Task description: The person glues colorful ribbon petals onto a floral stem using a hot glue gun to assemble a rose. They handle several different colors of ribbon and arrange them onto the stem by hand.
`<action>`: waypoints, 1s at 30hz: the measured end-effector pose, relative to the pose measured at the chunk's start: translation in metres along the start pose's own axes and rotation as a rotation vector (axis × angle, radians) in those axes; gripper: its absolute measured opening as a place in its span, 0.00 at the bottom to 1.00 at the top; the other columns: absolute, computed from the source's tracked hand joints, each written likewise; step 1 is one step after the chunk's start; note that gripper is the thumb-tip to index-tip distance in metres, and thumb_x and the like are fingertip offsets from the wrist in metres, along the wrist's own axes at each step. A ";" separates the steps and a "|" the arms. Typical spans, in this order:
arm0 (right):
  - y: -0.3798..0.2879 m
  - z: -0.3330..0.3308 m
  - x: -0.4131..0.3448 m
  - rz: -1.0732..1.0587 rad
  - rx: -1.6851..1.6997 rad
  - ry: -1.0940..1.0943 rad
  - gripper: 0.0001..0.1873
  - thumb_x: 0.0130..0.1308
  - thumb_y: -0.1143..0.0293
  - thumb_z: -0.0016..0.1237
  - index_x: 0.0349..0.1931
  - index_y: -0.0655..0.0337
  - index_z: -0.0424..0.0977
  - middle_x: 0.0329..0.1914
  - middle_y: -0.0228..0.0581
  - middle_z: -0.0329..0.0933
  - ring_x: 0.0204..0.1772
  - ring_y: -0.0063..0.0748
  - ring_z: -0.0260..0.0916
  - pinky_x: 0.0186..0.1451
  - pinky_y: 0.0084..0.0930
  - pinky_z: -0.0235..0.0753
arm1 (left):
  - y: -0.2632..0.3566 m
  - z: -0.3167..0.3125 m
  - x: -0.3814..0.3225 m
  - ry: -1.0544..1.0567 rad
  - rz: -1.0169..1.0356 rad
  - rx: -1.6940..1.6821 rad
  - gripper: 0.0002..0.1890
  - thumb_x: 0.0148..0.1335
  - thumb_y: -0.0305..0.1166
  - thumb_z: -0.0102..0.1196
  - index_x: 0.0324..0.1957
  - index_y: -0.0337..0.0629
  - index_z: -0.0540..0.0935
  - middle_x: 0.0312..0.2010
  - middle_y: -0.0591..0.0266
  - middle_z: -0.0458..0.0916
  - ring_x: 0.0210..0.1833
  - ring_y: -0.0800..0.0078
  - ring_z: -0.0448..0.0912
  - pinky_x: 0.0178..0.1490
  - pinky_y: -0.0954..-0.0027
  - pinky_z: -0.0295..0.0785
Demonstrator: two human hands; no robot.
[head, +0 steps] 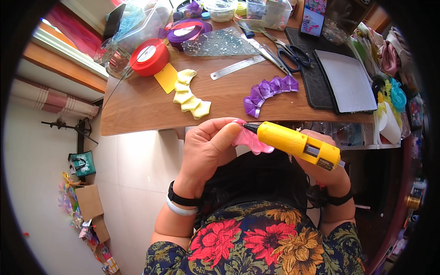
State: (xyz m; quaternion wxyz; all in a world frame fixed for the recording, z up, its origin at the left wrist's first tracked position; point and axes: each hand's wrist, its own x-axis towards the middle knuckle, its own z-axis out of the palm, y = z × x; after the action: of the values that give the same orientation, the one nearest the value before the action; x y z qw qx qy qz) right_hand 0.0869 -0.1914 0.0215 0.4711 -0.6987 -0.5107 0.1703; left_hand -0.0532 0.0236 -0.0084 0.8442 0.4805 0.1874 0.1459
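My left hand pinches a piece of pink ribbon between thumb and forefinger, just off the table's front edge. A yellow hot glue gun lies in the grip of my right hand, which is partly hidden behind it. Its black nozzle points left and meets the ribbon beside my left fingertips; whether glue is coming out I cannot tell. Beyond my hands, a curved strip of pleated yellow ribbon rests on the wooden table. To its right lies a similar purple ribbon strip.
Red ribbon and purple ribbon spools stand at the back left, near a glass mug. A steel ruler and scissors lie behind the strips. A black mat holds a white-topped pad and a propped phone.
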 end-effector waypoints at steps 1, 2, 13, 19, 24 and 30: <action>0.001 0.000 0.000 0.006 -0.034 0.004 0.10 0.50 0.81 0.52 0.34 0.67 0.71 0.30 0.44 0.73 0.33 0.42 0.74 0.37 0.26 0.71 | 0.000 0.000 -0.001 0.005 0.000 0.010 0.11 0.62 0.27 0.57 0.45 0.31 0.80 0.37 0.61 0.83 0.37 0.80 0.79 0.43 0.79 0.75; 0.001 0.005 -0.002 0.017 0.011 0.134 0.10 0.50 0.81 0.52 0.34 0.67 0.71 0.30 0.44 0.74 0.32 0.41 0.74 0.38 0.26 0.71 | 0.001 0.000 -0.001 0.004 0.001 0.009 0.11 0.62 0.27 0.57 0.45 0.31 0.80 0.37 0.61 0.83 0.37 0.80 0.79 0.43 0.79 0.75; 0.075 -0.094 0.010 0.489 -0.899 0.573 0.20 0.57 0.65 0.55 0.46 0.68 0.67 0.46 0.56 0.70 0.51 0.58 0.68 0.53 0.42 0.69 | 0.023 -0.020 -0.007 -0.078 -0.021 0.092 0.09 0.62 0.23 0.55 0.44 0.31 0.77 0.38 0.60 0.82 0.38 0.80 0.79 0.44 0.78 0.75; 0.133 -0.145 0.010 0.808 -1.060 0.441 0.29 0.55 0.54 0.54 0.51 0.65 0.68 0.53 0.56 0.68 0.55 0.57 0.67 0.57 0.43 0.68 | 0.046 -0.027 -0.019 -0.103 -0.055 0.189 0.06 0.61 0.23 0.56 0.40 0.33 0.78 0.38 0.60 0.82 0.39 0.79 0.79 0.44 0.78 0.75; 0.105 -0.128 0.010 0.873 -1.222 0.502 0.29 0.55 0.52 0.53 0.53 0.60 0.70 0.56 0.49 0.68 0.55 0.52 0.69 0.56 0.42 0.68 | 0.049 -0.042 -0.017 -0.071 -0.057 0.138 0.06 0.62 0.25 0.56 0.41 0.34 0.78 0.36 0.62 0.81 0.37 0.80 0.79 0.43 0.79 0.75; 0.017 -0.046 0.027 0.183 -0.510 0.743 0.10 0.63 0.74 0.47 0.44 0.63 0.75 0.40 0.38 0.75 0.39 0.28 0.69 0.45 0.23 0.70 | 0.039 -0.040 -0.005 -0.107 -0.096 -0.031 0.07 0.62 0.24 0.56 0.42 0.34 0.77 0.36 0.61 0.82 0.37 0.80 0.79 0.41 0.78 0.76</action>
State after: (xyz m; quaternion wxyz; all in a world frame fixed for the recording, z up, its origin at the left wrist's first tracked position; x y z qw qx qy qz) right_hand 0.1405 -0.1907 0.0362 0.4184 -0.8481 -0.2692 -0.1819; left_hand -0.0789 0.0708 0.0073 0.8664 0.4650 0.1626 0.0821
